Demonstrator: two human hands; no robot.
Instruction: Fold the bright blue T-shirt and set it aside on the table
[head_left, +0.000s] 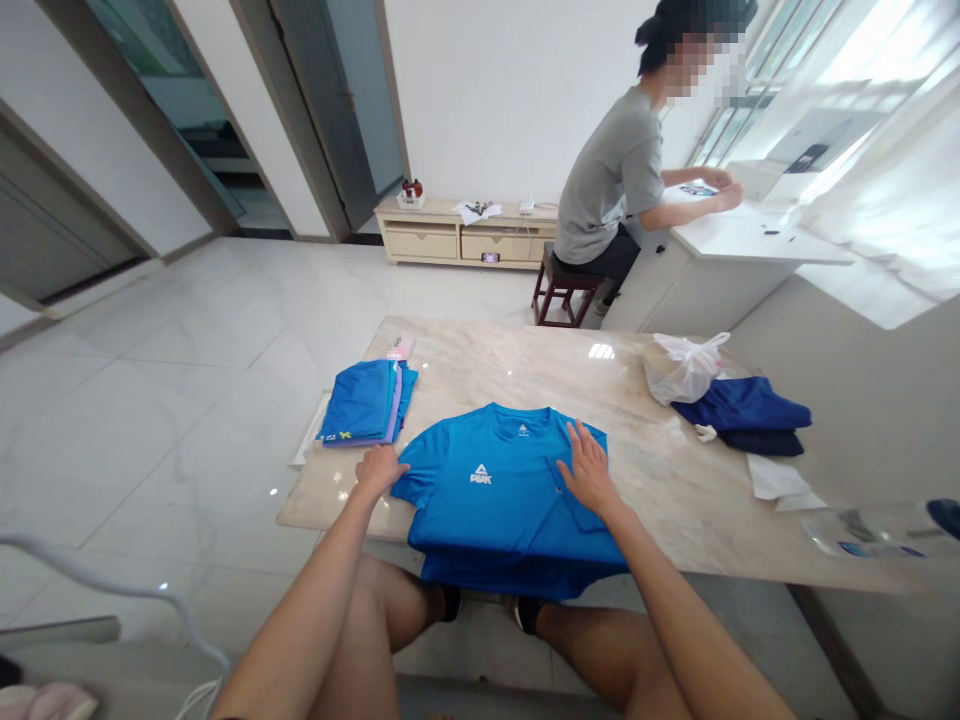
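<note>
A blue T-shirt (491, 510) with a white chest logo lies front up on the table, its lower part hanging over the near edge. At the sleeve on the left, my left hand (379, 470) pinches the hem between thumb and fingers. My right hand (589, 468) rests open on the shirt's right side, fingers spread, where the other sleeve is folded inward over the front. Just beyond my left hand sits a stack of folded blue and purple clothes (360, 400).
The marble-topped table (465, 365) also bears a white plastic bag (682, 365), dark blue folded clothes (742, 415), white paper (780, 482) and a clear bottle (870, 528) on the right. A person in grey (611, 170) sits on a stool at a white desk (739, 235).
</note>
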